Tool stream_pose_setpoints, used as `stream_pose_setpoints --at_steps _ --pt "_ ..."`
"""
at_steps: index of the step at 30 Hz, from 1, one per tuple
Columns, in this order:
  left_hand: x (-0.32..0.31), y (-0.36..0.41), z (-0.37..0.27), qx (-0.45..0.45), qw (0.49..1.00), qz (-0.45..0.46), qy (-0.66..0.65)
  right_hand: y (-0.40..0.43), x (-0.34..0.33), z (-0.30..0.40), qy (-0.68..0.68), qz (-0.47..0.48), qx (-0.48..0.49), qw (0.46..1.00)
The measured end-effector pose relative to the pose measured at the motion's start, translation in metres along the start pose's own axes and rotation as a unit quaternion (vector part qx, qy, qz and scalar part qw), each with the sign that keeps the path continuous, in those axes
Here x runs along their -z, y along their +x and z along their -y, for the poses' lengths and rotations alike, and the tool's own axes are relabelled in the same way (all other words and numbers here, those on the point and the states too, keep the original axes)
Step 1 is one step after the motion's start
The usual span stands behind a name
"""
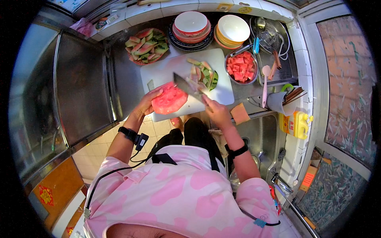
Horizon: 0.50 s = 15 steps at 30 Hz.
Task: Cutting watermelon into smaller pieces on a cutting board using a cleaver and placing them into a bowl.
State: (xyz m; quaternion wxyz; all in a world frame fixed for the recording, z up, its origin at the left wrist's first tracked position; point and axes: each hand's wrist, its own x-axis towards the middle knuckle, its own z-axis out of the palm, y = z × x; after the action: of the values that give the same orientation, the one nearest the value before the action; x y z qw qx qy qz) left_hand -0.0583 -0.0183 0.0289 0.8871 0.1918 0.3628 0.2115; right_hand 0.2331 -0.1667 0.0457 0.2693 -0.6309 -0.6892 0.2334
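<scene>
My left hand (pixel 150 99) grips a large peeled piece of watermelon (pixel 169 100), red flesh facing up, over the near left part of a white cutting board (pixel 178 65). In my right hand (pixel 216 111) is the handle of a kitchen knife (pixel 186 85). Its broad blade points up and left, its tip close beside the far edge of the melon; whether they touch I cannot tell. Behind the blade, a heap of green-and-white rind pieces (pixel 205 74) lies on the board. To the board's right stands a metal bowl of red watermelon cubes (pixel 240 67).
At the back left sits a plate piled with rinds (pixel 146 47). Stacked bowls and plates (pixel 190 25) and yellow-rimmed bowls (pixel 233 28) line the back. On the right are a pink spoon (pixel 265 86), a utensil cup (pixel 276 102), a yellow jug (pixel 294 125), a sponge cloth (pixel 240 114) and the sink (pixel 268 128).
</scene>
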Motion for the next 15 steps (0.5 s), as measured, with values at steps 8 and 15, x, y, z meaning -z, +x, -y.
stream_pose_setpoints --at_steps 8,15 --pt "0.007 0.014 0.002 -0.051 0.989 -0.014 0.135 0.001 0.009 -0.023 -0.129 -0.027 -0.075 0.988" --pt "0.04 0.041 0.023 -0.081 0.942 -0.04 0.324 0.012 0.033 -0.015 -0.308 0.013 0.046 0.95"
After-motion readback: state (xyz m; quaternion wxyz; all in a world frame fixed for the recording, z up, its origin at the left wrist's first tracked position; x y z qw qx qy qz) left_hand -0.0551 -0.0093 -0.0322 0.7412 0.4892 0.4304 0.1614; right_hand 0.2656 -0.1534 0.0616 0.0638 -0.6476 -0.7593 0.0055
